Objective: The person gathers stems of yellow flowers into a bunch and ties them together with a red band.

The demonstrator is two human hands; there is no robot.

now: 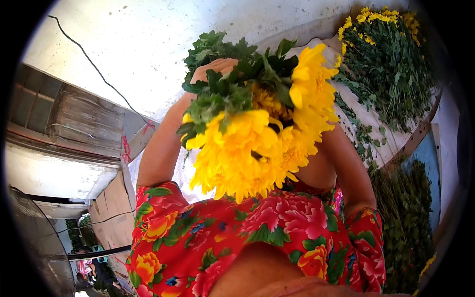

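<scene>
A bunch of yellow chrysanthemums point(237, 148) is held up close in front of my chest, its large blooms facing toward me and downward. My left hand point(215, 68) wraps around the leafy part at the upper left of the bunch, its fingers partly covered by the green leaves point(237, 94). On the other side, my right forearm point(345, 159) rises behind the blooms. The flowers hide my right hand, so its grip does not show. The stem ends are also out of sight.
A large heap of cut chrysanthemums point(393, 70) lies on a pale cloth point(345, 100) at upper right. More leafy stems point(404, 222) lie at lower right. A dark cable point(83, 52) runs along the white wall. A fan guard point(37, 237) stands at left; beyond it is another person point(85, 269).
</scene>
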